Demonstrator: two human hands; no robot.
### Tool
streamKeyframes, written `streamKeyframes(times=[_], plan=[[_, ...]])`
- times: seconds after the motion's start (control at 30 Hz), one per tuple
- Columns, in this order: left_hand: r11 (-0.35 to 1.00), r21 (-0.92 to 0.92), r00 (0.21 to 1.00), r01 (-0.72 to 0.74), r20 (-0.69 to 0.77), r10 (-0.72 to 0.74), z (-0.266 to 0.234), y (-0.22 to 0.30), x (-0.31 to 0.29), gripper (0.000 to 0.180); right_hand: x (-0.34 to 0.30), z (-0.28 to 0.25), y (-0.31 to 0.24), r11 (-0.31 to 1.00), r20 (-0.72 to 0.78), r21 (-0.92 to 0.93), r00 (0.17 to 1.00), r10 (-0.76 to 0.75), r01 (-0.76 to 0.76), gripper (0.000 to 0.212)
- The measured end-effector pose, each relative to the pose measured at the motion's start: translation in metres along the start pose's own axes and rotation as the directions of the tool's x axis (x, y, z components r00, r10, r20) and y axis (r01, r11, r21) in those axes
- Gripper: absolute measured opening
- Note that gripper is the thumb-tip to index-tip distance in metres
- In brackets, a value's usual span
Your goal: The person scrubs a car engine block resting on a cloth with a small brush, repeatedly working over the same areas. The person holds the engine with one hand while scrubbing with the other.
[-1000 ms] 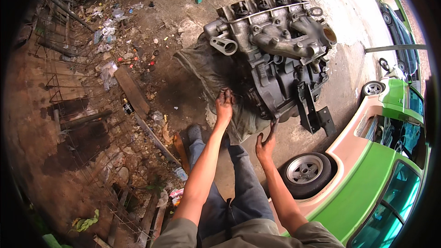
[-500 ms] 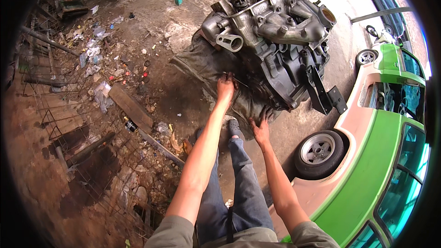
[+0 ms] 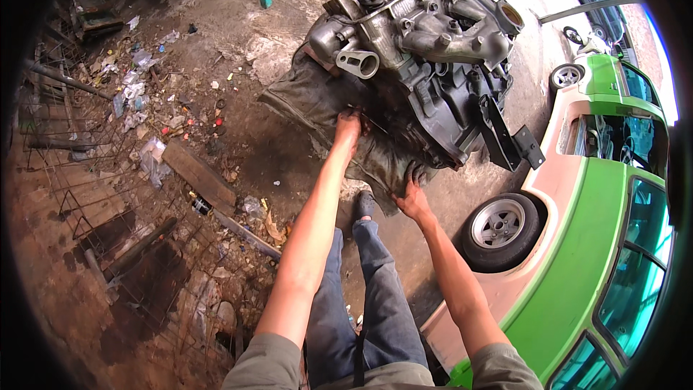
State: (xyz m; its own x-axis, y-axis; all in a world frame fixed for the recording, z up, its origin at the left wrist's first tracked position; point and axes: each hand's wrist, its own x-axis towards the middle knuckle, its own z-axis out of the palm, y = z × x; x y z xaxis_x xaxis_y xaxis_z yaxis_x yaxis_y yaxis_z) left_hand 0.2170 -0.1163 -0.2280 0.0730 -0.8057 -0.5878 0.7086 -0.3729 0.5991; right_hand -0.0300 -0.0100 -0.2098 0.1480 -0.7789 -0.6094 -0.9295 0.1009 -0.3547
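Presently: one engine block (image 3: 426, 50) on one dark cloth (image 3: 325, 101); left hand (image 3: 348, 128), right hand (image 3: 413, 198) on cloth, fingers gripping folds. One green car (image 3: 606, 260), two wheels.

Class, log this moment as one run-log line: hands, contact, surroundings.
left hand: on dark cloth under engine block | right hand: gripping cloth's near edge | surroundings: green car, littered ground
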Motion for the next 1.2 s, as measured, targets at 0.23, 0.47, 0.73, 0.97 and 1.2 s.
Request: streamKeyframes(times=[0.23, 0.47, 0.73, 0.97, 1.2], plan=[[0.999, -0.043, 1.000, 0.016, 0.003, -0.016, 0.001, 0.001, 0.001, 0.015, 0.002, -0.001, 0.002, 0.999, 0.036, -0.035, 0.999, -0.022, 0.024, 0.108], [0.933, 0.312, 0.964, -0.178, -0.135, 0.229, 0.021, -0.008, -0.014, 0.022, 0.010, -0.008, -0.001, 0.998, 0.139, -0.066, 0.990, 0.010, -0.001, 0.107], [0.941, 0.248, 0.929, -0.228, -0.233, 0.287, 0.029, -0.009, -0.033, 0.026, 0.005, -0.004, -0.002, 0.998, 0.088, -0.043, 0.996, -0.030, 0.034, 0.107], [0.991, 0.126, 0.967, -0.044, -0.243, 0.073, 0.021, 0.000, -0.005, 0.022, 0.007, -0.005, 0.000, 0.989, 0.043, -0.122, 0.996, -0.080, 0.084, 0.104], [0.947, 0.297, 0.935, -0.122, -0.286, 0.210, 0.019, -0.010, 0.012, 0.019, 0.012, -0.010, 0.003, 0.996, 0.171, -0.089, 0.985, 0.008, 0.008, 0.103]])
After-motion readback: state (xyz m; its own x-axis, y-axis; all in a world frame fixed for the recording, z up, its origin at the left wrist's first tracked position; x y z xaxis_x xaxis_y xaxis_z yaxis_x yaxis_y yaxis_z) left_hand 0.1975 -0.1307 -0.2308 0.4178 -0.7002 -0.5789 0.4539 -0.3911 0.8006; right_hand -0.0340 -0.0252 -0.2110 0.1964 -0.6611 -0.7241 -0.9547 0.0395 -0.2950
